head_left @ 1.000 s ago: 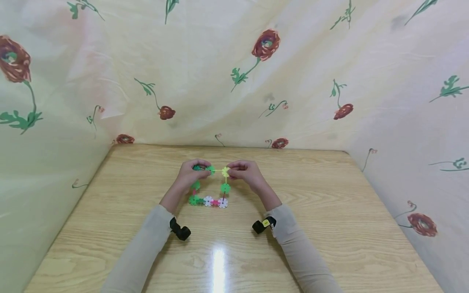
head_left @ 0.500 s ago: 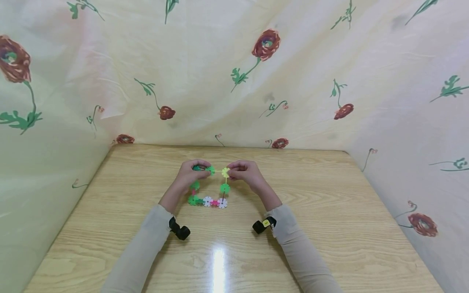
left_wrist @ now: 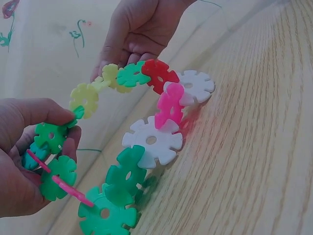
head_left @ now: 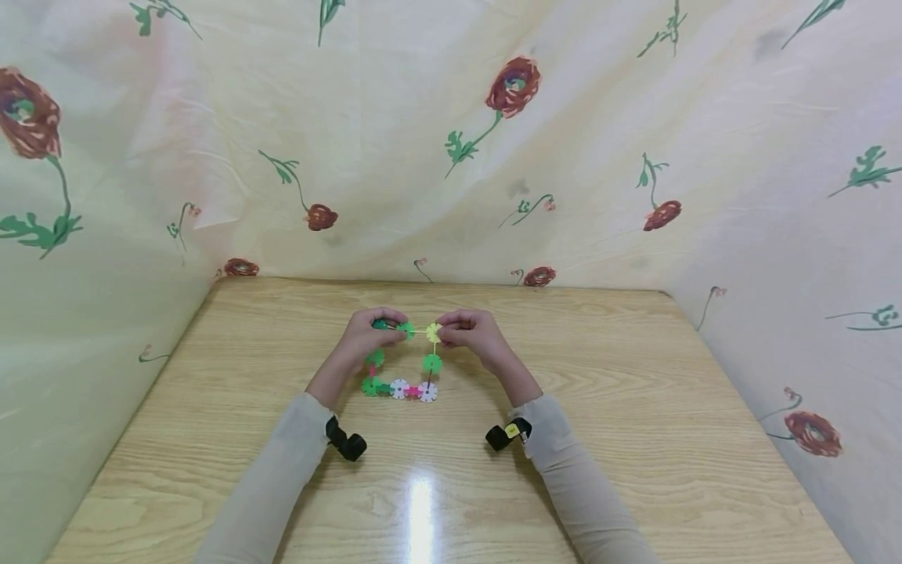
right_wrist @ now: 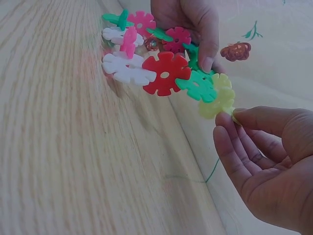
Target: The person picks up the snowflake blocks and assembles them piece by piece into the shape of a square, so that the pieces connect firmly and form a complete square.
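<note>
A ring of interlocking plastic snowflake discs spans the space between both hands, standing in a rough square in the head view. My left hand [head_left: 368, 334] pinches a green disc [left_wrist: 50, 137] at the far left corner; its fingers partly hide a teal disc [left_wrist: 35, 155]. Opposite it, my right hand [head_left: 481, 337] pinches a yellow disc [right_wrist: 217, 95] between thumb and fingertips. Another yellow disc [left_wrist: 84, 100] bridges toward the left fingertips. Red [right_wrist: 165, 74], pink [left_wrist: 169, 105] and white discs [left_wrist: 152, 142] continue the ring, whose near side hangs low, close over the tabletop.
The wood-grain table [head_left: 620, 407] carries a bright light reflection near its front. Flower-printed cloth [head_left: 395, 157] rises behind the table and along both sides. A black camera sits on each wrist, the left camera [head_left: 347, 443] and the right camera [head_left: 502, 435].
Both hands keep their hold in nearly the same place. The far side of the ring between them has dipped very slightly toward the person.
</note>
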`<state>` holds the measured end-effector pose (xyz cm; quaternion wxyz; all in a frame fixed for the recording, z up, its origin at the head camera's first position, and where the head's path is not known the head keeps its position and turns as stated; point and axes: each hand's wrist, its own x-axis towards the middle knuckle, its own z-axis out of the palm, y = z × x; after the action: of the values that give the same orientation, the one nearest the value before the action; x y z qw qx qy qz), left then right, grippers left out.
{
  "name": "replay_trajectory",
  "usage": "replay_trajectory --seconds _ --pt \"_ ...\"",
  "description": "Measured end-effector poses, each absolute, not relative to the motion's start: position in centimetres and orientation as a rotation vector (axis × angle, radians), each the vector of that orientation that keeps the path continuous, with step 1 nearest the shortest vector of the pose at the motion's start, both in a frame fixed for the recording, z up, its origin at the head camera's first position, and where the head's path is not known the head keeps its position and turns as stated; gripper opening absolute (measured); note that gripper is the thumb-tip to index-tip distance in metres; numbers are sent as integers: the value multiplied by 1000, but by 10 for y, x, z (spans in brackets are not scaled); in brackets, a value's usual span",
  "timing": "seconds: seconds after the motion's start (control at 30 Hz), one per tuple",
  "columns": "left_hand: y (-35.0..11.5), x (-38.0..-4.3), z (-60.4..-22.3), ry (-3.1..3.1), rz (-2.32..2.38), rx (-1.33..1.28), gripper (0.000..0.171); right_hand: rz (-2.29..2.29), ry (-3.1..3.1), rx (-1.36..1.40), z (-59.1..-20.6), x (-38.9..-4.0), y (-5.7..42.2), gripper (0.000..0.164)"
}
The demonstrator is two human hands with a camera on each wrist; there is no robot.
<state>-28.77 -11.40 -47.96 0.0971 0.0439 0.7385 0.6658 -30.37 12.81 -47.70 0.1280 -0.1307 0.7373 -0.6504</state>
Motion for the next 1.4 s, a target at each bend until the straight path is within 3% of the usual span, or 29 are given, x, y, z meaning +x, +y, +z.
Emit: replay_trajectory --seconds 1.4 --pt "-117 -287 -478 2237 1935 90 29 -1917 2088 -329 -477 -303 125 25"
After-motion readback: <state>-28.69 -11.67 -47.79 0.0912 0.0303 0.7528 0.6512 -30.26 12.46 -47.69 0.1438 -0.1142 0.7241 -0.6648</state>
